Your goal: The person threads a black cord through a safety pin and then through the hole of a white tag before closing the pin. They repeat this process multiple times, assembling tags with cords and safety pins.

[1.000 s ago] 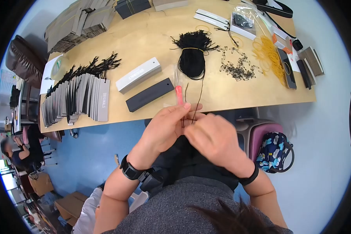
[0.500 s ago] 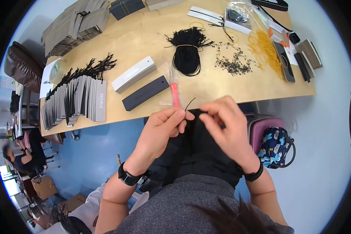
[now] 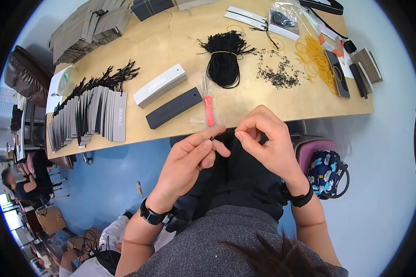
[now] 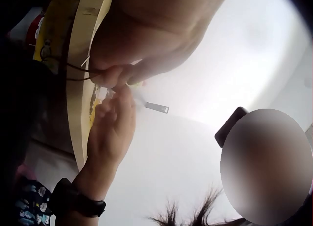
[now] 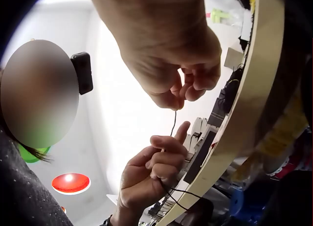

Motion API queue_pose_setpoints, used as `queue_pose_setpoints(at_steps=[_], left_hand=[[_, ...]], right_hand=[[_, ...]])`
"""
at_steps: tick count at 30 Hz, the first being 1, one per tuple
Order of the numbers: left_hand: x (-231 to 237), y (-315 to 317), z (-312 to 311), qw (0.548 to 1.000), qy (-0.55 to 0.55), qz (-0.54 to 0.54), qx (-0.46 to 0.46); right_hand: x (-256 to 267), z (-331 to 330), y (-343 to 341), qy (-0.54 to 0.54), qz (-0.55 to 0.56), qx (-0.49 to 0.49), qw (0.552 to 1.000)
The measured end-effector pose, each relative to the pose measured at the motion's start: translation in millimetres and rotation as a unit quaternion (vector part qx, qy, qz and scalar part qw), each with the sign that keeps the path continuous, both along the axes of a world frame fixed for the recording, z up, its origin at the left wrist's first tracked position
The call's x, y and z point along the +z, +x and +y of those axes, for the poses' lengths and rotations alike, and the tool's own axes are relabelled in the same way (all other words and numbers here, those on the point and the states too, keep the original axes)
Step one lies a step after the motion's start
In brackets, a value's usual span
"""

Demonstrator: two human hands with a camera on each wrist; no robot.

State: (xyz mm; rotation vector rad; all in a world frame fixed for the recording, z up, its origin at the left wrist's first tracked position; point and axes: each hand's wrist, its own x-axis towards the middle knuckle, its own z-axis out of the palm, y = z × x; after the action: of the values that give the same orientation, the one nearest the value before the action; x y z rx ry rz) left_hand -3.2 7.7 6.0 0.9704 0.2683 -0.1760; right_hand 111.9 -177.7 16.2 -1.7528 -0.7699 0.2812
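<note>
A thin black cord (image 5: 174, 123) runs between the two hands in the right wrist view. The left hand (image 3: 185, 159) pinches it between thumb and fingers, index finger stretched out, and a loop of cord (image 5: 183, 192) hangs below that hand. Thumb and index finger of the right hand (image 3: 268, 141) pinch the upper end. Both hands are over the lap at the table's front edge. Beyond them lie a red-handled tool (image 3: 209, 111), a dark box (image 3: 174, 108), a white box (image 3: 160, 86) and a banded bundle of black cords (image 3: 223, 69).
Grey tags with black strings (image 3: 94, 115) are lined up at the left of the table (image 3: 171, 41). Small metal pins (image 3: 279, 76), yellow rubber bands (image 3: 312, 60) and a phone (image 3: 338, 76) lie to the right. A patterned bag (image 3: 326, 173) sits on a chair.
The right hand first came away from the left hand, and its thumb and index finger have since closed together. The left index finger has stretched out. The cord end that stood above the left hand has dropped.
</note>
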Motion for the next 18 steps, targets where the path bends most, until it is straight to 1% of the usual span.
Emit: queue_pose_setpoints(at_steps=[1,2,4,5,7,8,9,11,15,17,18], left_hand=[[-1,-1,1,1.000,0.017,-0.014,0.012],[0,0,1,1.000,0.017,-0.014,0.014],[1,2,3,0.997,0.052,-0.027,0.059],[1,4,5,0.996,0.053,-0.027,0.061],[3,7,8,0.985,0.133,-0.064,0.092],[11,7,6,0.984,0.144,-0.075,0.074],[13,7,3,0.984,0.142,-0.076,0.071],[16,7,-3,0.982,0.148,-0.113,0.038],[17,6,-8,0.976,0.189,-0.111,0.018],[16,4,-8,0.963,0.244,-0.114,0.000],[16,4,-8,0.963,0.243,-0.113,0.001]], right_hand=[[3,-1,-3,0.000,0.000,0.002,1.000],[8,-3,-5,-0.006,-0.037,0.019,0.999],[21,-7,-11,-0.015,-0.111,0.063,0.992],[30,-8,-15,-0.014,-0.110,0.065,0.992],[43,-10,-22,-0.028,-0.111,0.155,0.981],[42,-7,-23,-0.032,-0.157,0.141,0.977],[39,-4,-22,-0.034,-0.158,0.138,0.977],[30,5,-16,-0.030,-0.247,0.049,0.967],[17,14,-8,-0.029,-0.281,0.024,0.959],[16,16,-9,-0.031,-0.282,0.016,0.959],[16,17,-10,-0.032,-0.284,0.006,0.958]])
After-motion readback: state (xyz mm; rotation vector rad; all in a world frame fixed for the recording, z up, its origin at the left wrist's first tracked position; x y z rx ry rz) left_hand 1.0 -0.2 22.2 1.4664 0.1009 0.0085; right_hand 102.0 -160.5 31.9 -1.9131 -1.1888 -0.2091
